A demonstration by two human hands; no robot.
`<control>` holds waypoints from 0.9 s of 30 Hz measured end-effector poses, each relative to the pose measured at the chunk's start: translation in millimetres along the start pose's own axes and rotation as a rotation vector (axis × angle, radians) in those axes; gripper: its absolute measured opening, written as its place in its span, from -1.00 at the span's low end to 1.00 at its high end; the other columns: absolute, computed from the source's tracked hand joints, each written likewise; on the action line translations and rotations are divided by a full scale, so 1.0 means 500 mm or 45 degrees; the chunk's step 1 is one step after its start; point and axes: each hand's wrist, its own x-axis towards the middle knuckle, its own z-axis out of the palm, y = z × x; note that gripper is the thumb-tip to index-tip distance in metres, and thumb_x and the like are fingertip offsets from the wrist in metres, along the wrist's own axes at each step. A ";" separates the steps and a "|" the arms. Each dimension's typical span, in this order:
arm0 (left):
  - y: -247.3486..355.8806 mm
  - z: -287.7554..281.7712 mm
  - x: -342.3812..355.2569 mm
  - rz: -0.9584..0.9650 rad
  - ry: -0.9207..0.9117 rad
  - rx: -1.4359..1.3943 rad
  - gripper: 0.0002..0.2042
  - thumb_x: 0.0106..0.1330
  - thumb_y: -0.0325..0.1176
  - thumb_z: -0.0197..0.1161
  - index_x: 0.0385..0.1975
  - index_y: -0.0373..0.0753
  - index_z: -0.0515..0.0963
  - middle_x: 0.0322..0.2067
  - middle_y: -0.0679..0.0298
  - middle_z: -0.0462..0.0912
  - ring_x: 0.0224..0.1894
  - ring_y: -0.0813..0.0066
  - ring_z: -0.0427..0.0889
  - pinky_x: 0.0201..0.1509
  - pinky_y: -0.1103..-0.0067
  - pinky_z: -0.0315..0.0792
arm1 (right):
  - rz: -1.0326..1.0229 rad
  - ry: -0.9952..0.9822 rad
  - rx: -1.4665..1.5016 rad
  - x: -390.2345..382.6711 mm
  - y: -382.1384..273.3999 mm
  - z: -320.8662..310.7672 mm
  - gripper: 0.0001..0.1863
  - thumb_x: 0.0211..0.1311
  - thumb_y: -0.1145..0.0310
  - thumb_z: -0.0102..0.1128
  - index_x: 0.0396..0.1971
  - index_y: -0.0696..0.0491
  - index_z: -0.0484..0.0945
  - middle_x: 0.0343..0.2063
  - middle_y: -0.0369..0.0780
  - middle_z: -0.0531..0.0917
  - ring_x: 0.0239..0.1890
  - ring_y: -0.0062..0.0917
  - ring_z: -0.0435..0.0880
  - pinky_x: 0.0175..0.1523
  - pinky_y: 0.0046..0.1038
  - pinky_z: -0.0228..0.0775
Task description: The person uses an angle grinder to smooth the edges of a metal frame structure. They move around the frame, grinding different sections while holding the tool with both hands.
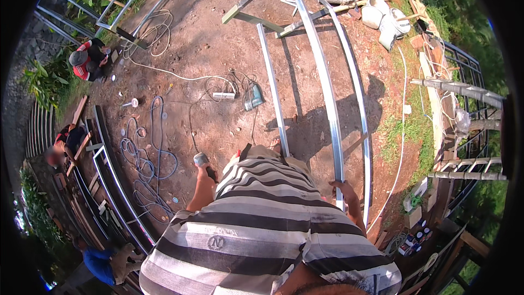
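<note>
— What was held by the hands?
— A small grey object point(201, 158) was clenched in the left hand point(203, 170), left of the steel frame point(327, 104); its rail was gripped by the right hand point(343, 190).
— The risk?
— The frame could be tipped if that grip slipped.

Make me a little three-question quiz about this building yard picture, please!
1. True or false: the right hand grips a long silvery metal rail.
2. What does the left hand hold? A) a small grey round-topped thing B) a green leaf C) a brick
3. What colour is the coiled hose lying on the dirt ground?

Key: 1 true; 2 A, a small grey object, too small to name; 3 blue.
</note>
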 end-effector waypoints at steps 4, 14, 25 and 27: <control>0.004 0.057 0.032 0.000 -0.009 0.016 -0.72 0.16 -0.16 0.42 -0.36 -0.11 0.44 -0.50 0.23 0.48 -0.56 0.29 0.54 -0.53 0.38 0.48 | 0.054 -0.167 0.157 -0.002 -0.035 0.029 -0.70 0.15 0.22 0.49 -0.46 0.08 0.54 -0.60 -0.21 0.60 -0.62 -0.45 0.65 -0.51 -0.38 0.57; 0.030 0.086 0.096 0.121 -0.042 -0.006 -0.73 0.15 -0.20 0.41 -0.33 -0.13 0.46 -0.48 0.22 0.50 -0.58 0.26 0.54 -0.58 0.35 0.48 | -0.076 0.069 0.080 -0.014 -0.047 0.075 -0.81 0.10 0.34 0.43 -0.48 0.06 0.56 -0.68 -0.30 0.54 -0.66 -0.57 0.56 -0.53 -0.51 0.34; 0.077 0.172 -0.002 0.247 -0.128 0.089 -0.69 0.01 -0.25 0.53 -0.38 -0.22 0.54 -0.50 0.19 0.53 -0.57 0.27 0.58 -0.56 0.39 0.53 | -0.566 0.358 -0.451 -0.044 -0.019 0.116 -0.67 0.07 0.24 0.43 -0.52 0.27 0.66 -0.64 -0.18 0.65 -0.58 -0.47 0.62 -0.40 -0.34 0.43; 0.080 0.168 0.018 0.238 -0.087 0.079 -0.67 0.00 -0.25 0.54 -0.38 -0.24 0.53 -0.48 0.18 0.54 -0.57 0.27 0.58 -0.56 0.40 0.55 | -0.489 0.373 -0.426 -0.042 -0.049 0.114 -0.60 0.08 0.17 0.43 -0.45 0.29 0.68 -0.60 -0.13 0.68 -0.53 -0.44 0.65 -0.36 -0.31 0.44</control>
